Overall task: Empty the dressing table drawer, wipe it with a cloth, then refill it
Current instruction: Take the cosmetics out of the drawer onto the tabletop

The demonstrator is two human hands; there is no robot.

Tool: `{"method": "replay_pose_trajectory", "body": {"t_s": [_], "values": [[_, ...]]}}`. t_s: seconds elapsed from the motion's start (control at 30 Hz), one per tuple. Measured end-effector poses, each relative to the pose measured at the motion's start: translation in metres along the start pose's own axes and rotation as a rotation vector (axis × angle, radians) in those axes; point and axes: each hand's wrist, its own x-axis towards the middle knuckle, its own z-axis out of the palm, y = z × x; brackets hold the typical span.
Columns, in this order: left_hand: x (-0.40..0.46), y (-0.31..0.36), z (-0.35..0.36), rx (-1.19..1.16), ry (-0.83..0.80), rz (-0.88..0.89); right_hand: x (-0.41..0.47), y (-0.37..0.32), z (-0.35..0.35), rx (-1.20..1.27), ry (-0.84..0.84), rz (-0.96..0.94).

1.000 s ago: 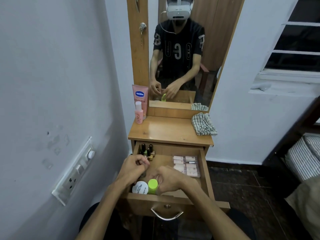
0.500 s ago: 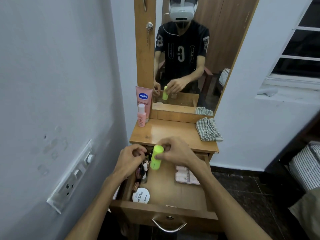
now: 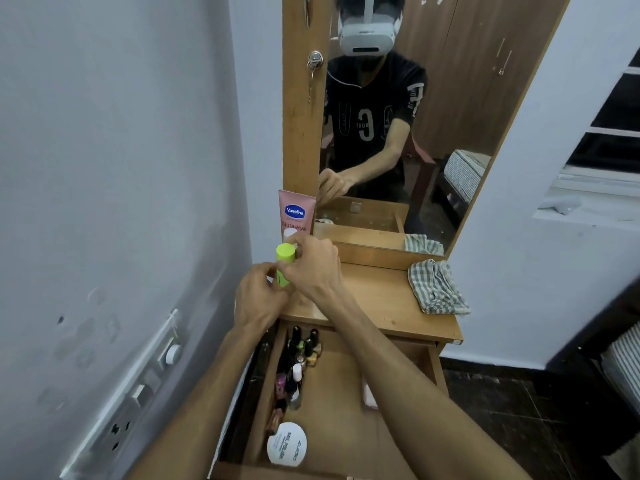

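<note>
Green bottle (image 3: pixel 284 265) in both hands, right hand (image 3: pixel 313 268), left hand (image 3: pixel 258 296), above tabletop (image 3: pixel 377 299)

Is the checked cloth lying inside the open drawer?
No. The checked cloth lies crumpled on the table top at its right edge, above the open drawer.
</note>
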Motion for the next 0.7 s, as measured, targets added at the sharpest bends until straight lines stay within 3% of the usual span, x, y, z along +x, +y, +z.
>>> {"method": "replay_pose_trajectory", "body": {"t_s": [0.37, 0.7], "values": [[0.013, -0.013, 0.023, 0.087, 0.109, 0.009, -0.007, 0.027, 0.021, -0.029, 0.006, -0.106], [0.012, -0.013, 0.021, 0.084, 0.092, -0.022, -0.022, 0.035, 0.013, 0.026, 0.021, -0.104]]}}
